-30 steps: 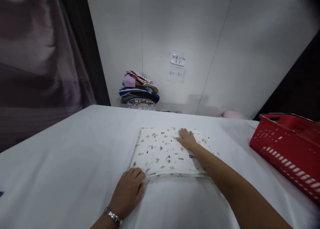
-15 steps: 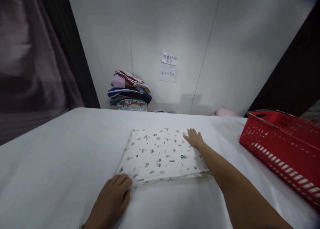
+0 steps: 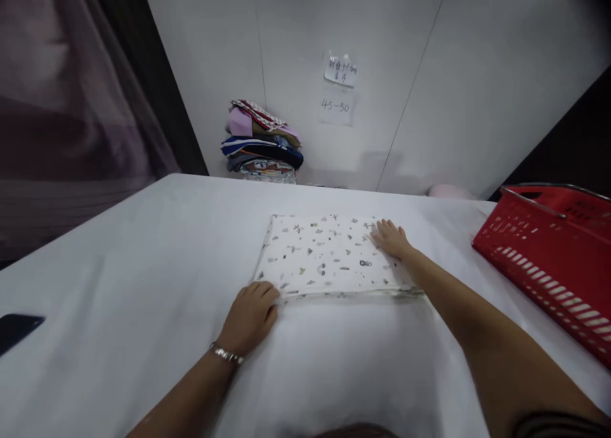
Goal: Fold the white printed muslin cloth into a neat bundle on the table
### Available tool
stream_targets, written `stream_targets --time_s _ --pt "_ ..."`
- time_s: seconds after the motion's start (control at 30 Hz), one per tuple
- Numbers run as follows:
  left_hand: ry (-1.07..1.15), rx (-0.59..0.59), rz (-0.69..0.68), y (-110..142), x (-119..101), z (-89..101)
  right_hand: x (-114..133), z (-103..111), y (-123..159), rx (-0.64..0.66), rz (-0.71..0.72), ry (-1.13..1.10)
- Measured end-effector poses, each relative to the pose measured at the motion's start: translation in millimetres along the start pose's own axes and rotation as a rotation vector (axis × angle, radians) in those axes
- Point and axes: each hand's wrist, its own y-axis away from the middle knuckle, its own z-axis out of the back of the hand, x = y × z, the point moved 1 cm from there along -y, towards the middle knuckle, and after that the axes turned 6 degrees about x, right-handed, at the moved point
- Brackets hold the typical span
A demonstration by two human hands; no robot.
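A folded white cloth (image 3: 334, 256) with small printed plants and animals lies flat on the white-covered table, its layered edge toward me. At its near left corner, my left hand (image 3: 251, 314) has its fingers close together and curled over the corner, the thumb at the side. The fingertips are partly hidden. My right hand (image 3: 390, 239) rests palm down on the far right corner, fingers spread and lying on the fabric. A metal-link bracelet (image 3: 226, 354) circles my left wrist.
A red plastic basket (image 3: 548, 253) with a metal handle stands on the right. Behind the table, folded clothes (image 3: 262, 142) are stacked against the wall, left of two paper signs (image 3: 338, 88). A dark flat object (image 3: 18, 330) lies at the left edge.
The view has tilted down and shifted left, so the cloth and basket appear higher and farther right. The dark flat object has come into view. Both hands stay at the same cloth corners.
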Motion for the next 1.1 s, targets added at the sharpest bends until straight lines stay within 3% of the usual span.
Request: stream_targets --time_s 0.13,0.27,0.4,0.53,0.87,1.1 --pt "-0.019 -0.007 -0.024 0.5 0.0 -1.3 -6.8 -10.3 42.7 0.024 0.138 0.006" --pt "-0.017 -0.026 -0.03 1.4 0.8 -3.5 -7.9 -8.5 78.3 -0.108 0.143 -0.042" --pt "0.035 -0.057 -0.034 3.4 2.3 -4.3 15.8 -11.7 119.1 -0.149 0.403 -0.259" --pt "0.058 -0.079 -0.03 2.3 -1.5 -2.0 47.5 -20.1 151.0 -0.175 0.554 -0.336" --pt "0.029 -0.015 -0.07 -21.6 -20.7 -6.0 113.9 -24.3 141.0 -0.228 0.674 -0.227" --pt "0.052 -0.058 -0.05 -20.3 -20.0 -14.9 131.6 -29.3 141.8 -0.287 0.648 -0.243"
